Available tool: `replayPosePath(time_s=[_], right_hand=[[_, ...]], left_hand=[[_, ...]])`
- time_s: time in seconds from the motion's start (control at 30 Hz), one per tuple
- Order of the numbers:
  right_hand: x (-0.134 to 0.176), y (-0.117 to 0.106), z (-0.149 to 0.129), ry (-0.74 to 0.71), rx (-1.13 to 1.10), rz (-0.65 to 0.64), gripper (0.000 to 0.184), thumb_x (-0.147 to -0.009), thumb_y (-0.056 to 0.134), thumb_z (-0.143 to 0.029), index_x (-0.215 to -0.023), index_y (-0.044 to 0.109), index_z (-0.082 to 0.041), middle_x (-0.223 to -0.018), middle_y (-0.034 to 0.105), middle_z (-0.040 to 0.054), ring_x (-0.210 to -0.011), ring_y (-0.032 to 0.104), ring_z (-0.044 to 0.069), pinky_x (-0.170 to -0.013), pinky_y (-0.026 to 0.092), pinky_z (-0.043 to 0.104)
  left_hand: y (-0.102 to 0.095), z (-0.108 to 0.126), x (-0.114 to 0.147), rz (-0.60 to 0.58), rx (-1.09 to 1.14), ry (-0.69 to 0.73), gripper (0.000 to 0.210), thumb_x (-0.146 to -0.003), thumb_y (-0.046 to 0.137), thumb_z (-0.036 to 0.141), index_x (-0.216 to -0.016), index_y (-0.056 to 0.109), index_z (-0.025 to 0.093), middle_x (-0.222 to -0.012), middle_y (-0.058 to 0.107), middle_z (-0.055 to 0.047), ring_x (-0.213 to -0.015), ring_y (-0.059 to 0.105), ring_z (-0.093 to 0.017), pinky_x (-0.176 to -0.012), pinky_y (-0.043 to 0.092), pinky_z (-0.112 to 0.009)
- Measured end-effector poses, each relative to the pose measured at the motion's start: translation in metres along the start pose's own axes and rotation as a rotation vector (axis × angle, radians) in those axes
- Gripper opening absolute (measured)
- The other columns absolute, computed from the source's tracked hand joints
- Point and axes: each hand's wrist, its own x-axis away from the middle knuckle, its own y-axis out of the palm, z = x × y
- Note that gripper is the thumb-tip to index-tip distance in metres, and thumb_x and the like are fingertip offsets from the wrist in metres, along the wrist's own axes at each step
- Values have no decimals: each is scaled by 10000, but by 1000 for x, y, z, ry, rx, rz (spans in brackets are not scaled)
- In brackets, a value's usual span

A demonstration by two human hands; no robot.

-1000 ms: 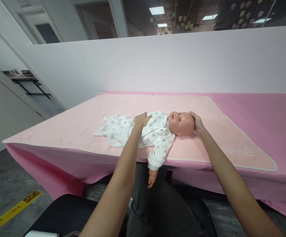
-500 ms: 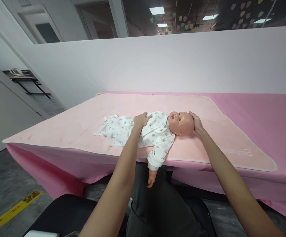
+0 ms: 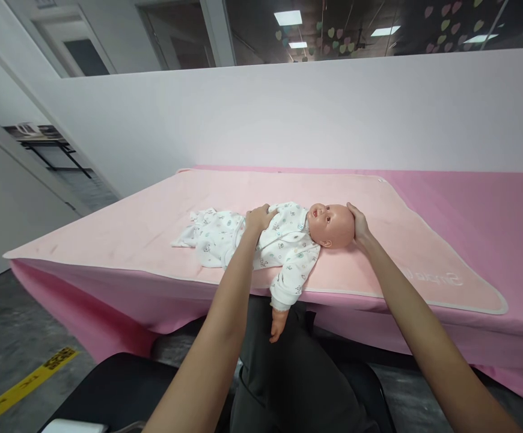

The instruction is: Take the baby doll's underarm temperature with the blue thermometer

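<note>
A baby doll in a white patterned outfit lies face up on the peach blanket, its head to the right and its legs to the left. My left hand is open and rests on the doll's belly. At the crown of the doll's bald head, my right hand is laid against it, fingers stretched out along its curve. One doll arm hangs over the near table edge, above my lap. The other arm is hidden behind the body.
A pink cloth covers the table and drapes over its front. Behind stands a white partition wall with glass above. A black chair is below at left, near yellow floor tape.
</note>
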Motion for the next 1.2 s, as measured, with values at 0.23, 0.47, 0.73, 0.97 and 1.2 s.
replayPosePath(time_s=[0.23,0.47,0.73,0.97,1.2], right_hand=[[0,-1,-8,13,-24,38,478,-668,503,-648,-731,655,-200,-784,690,55,-922,613,241,-818,467,345],[0,-3,-9,-18,-41,92,515,-646,491,-683,-736,648,-201,-822,685,65,-955,602,242,-846,459,353],[2,3,-8,32,-33,21,442,-648,542,-618,-751,651,-202,-785,682,46,-903,614,241,-827,464,354],[-1,-5,-12,-12,-63,141,439,-680,512,-606,-801,662,-212,-794,678,37,-862,610,203,-794,459,310],[3,5,-4,36,-5,-2,329,-614,624,-526,-630,610,-198,-697,669,13,-815,616,212,-734,471,297]], left_hand=[[2,-1,-1,13,-8,6,444,-855,257,525,-1025,548,235,-1071,651,-69,-1026,572,-245,-894,361,-350],[3,-2,-2,16,1,12,448,-852,261,522,-1026,549,225,-1070,649,-82,-1026,571,-254,-895,360,-360],[3,-2,-2,19,19,18,450,-850,263,517,-1030,547,219,-1068,650,-82,-1026,570,-256,-896,361,-368],[2,-2,-2,-1,19,5,435,-848,266,502,-1029,543,220,-1059,653,-72,-1016,575,-249,-901,362,-363],[2,-1,-1,7,4,12,416,-849,273,498,-991,551,222,-1051,656,-72,-1006,579,-253,-883,369,-361]])
